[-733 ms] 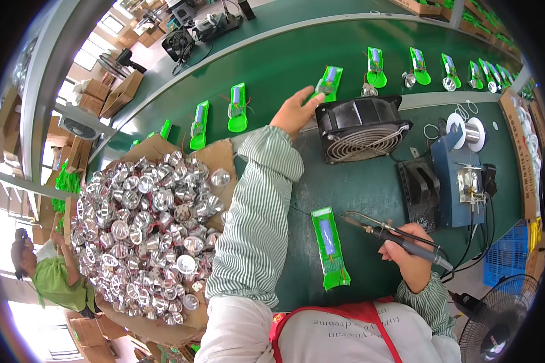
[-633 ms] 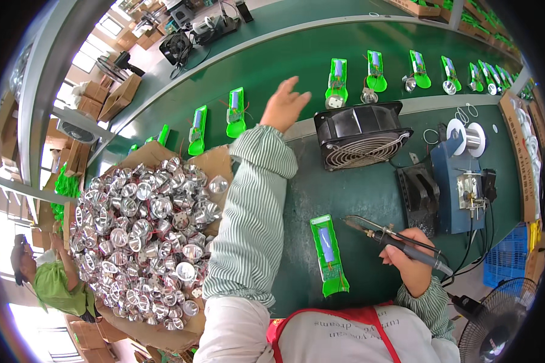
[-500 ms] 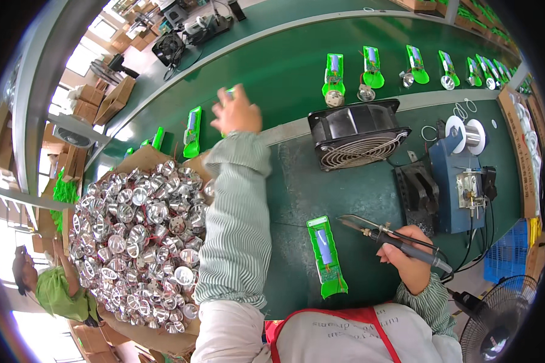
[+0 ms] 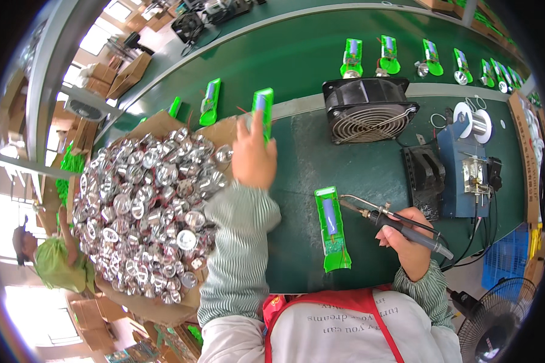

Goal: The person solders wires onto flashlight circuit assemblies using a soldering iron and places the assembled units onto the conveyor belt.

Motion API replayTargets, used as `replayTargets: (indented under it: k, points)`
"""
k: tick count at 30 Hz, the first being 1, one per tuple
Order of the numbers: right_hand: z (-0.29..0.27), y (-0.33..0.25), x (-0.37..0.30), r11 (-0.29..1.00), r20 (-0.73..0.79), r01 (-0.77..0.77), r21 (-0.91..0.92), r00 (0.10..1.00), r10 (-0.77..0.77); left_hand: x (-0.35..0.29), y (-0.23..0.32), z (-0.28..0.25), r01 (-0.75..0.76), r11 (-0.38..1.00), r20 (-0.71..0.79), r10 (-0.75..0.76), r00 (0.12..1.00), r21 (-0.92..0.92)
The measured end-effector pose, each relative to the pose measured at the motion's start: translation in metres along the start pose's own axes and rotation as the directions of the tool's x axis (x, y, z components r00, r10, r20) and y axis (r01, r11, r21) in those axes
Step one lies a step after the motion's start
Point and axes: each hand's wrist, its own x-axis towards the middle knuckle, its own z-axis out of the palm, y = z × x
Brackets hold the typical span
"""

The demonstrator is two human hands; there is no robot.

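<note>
My left hand (image 4: 255, 158) reaches over the front edge of the conveyor, its fingers on a green plastic flashlight housing (image 4: 263, 100). Part of that housing is hidden by the fingers. A soldering iron (image 4: 399, 228) with a thin curved metal tube along it is gripped in my right hand (image 4: 410, 242). Its tip points left, just beside another green flashlight housing (image 4: 329, 227) lying on the bench. Inside this one are a blue battery and a small circuit board. Left of my left forearm is a large heap of silvery lamp reflectors (image 4: 145, 206) with thin red wires.
A black box fan (image 4: 369, 112) stands at the bench's back. Right of it are a black iron stand (image 4: 422, 175) and a blue solder feeder (image 4: 460, 181) with a wire spool (image 4: 479, 126). More green housings (image 4: 389, 54) line the green conveyor (image 4: 297, 54). A person (image 4: 57, 260) works far left.
My left hand has come back toward me from over the conveyor, bringing a green housing with it. The view has shifted. My right hand holds the soldering iron in about the same place.
</note>
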Motion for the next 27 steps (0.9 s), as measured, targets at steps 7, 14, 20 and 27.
replayTargets:
  k: [7,14,20,27]
  points:
    - [0.009,0.0,-0.013,1.0,0.098,-0.012,-0.001,0.995,0.012,-0.155,0.027,-0.039,0.011,1.0,0.162,-0.015,0.987,0.025]
    - [0.019,0.003,-0.026,1.0,0.153,0.01,-0.009,0.988,-0.008,-0.206,0.013,-0.047,-0.008,0.997,0.121,0.018,0.993,-0.083]
    - [0.023,0.001,-0.034,0.999,0.159,-0.029,-0.038,0.987,0.035,-0.191,-0.049,-0.107,0.277,0.945,-0.304,-0.216,0.928,0.173]
    - [0.033,0.003,-0.033,0.999,0.224,0.007,-0.038,0.975,0.002,-0.169,-0.081,-0.096,0.112,0.953,-0.178,-0.063,0.982,0.281]
